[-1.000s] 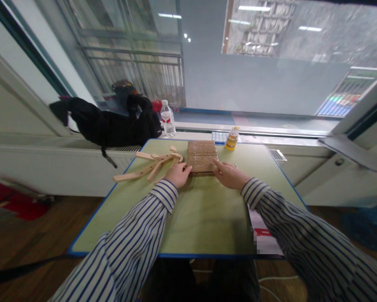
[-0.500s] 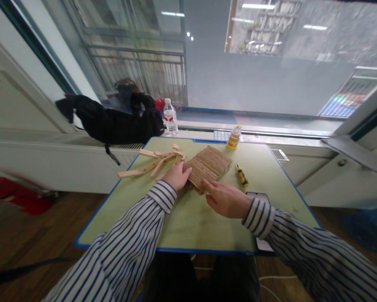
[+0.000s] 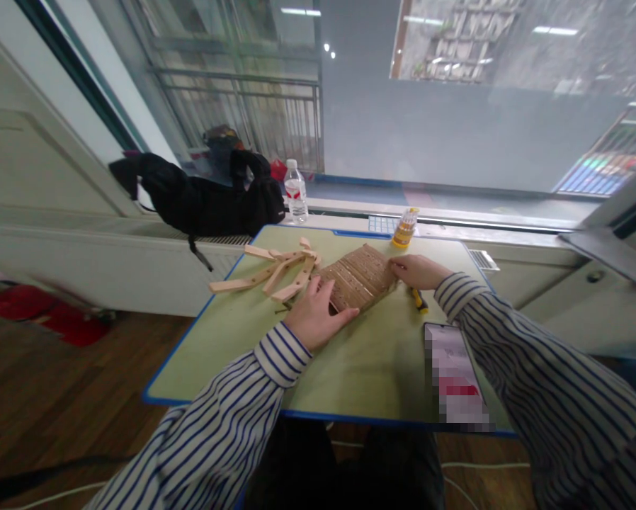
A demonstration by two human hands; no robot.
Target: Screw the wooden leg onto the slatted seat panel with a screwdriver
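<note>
A flat brown cardboard panel [image 3: 356,278], creased into strips with small shiny bits on it, lies at a slant on the table. My left hand [image 3: 318,315] grips its near left corner, with the thumb along the near edge and the fingers spread on the left side. At the panel's right corner, my right hand [image 3: 420,271] pinches the edge between thumb and fingers. Left of the panel are several joined pale wooden bars [image 3: 275,270] with holes. A yellow and black screwdriver [image 3: 419,300] lies just below my right hand, partly covered by it.
A phone [image 3: 453,372] lies at the near right of the light green table [image 3: 233,361]. A small yellow-based container [image 3: 404,228] stands at the far edge. Behind are a water bottle [image 3: 295,193] and a black bag [image 3: 212,202] on the sill. A small dark metal piece [image 3: 282,307] lies beside my left hand.
My right hand has moved from the panel's near edge to its far right corner. My left hand has shifted nearer, around the near left corner. The phone now shows more fully.
</note>
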